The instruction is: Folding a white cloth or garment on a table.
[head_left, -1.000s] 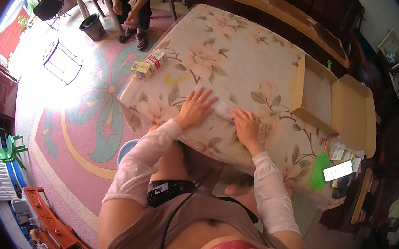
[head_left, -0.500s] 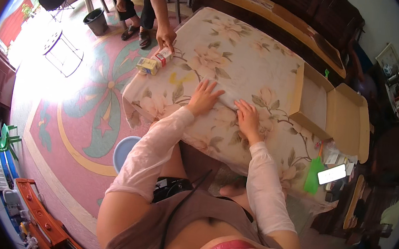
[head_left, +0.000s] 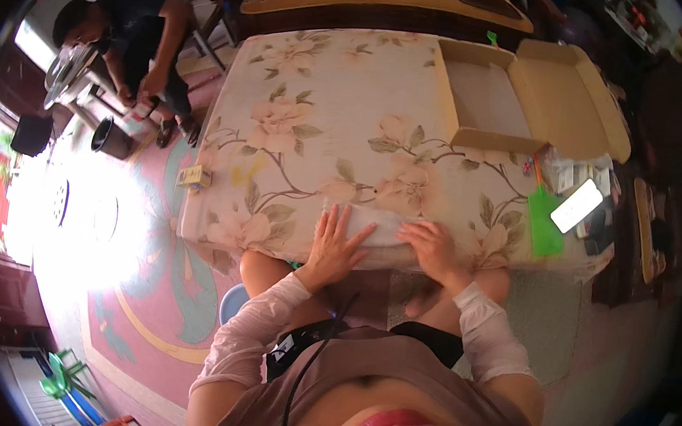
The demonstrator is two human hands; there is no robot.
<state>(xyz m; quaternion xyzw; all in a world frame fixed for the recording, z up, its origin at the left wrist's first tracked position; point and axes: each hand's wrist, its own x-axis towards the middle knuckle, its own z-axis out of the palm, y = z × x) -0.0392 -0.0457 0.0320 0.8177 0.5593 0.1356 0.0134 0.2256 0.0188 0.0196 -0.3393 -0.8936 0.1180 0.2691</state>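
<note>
A flat white bundle [head_left: 387, 228], which looks like a folded cloth, lies near the front edge of the flowered tablecloth [head_left: 354, 75]. My left hand [head_left: 332, 249] rests on its left end, fingers stretched and spread. On its right end lies my right hand [head_left: 437, 251], fingers extended and touching the top of the bundle. Neither hand grips it. Whether the bundle is more than cloth cannot be seen. A small yellow box [head_left: 194, 176] stands at the table's left edge, beyond my left hand.
An opened cardboard box [head_left: 500, 140] sits at the far right. Nearer are a green fly swatter [head_left: 544, 224] and a phone [head_left: 577, 206] with a lit screen. A person [head_left: 140, 38] sits at the far left, holding a white-and-red box, beside a black bucket [head_left: 111, 140].
The view has turned. The other person has taken the white-and-red box off the table and holds it low before them. My hands are closer to the front edge, still at the white bundle.
</note>
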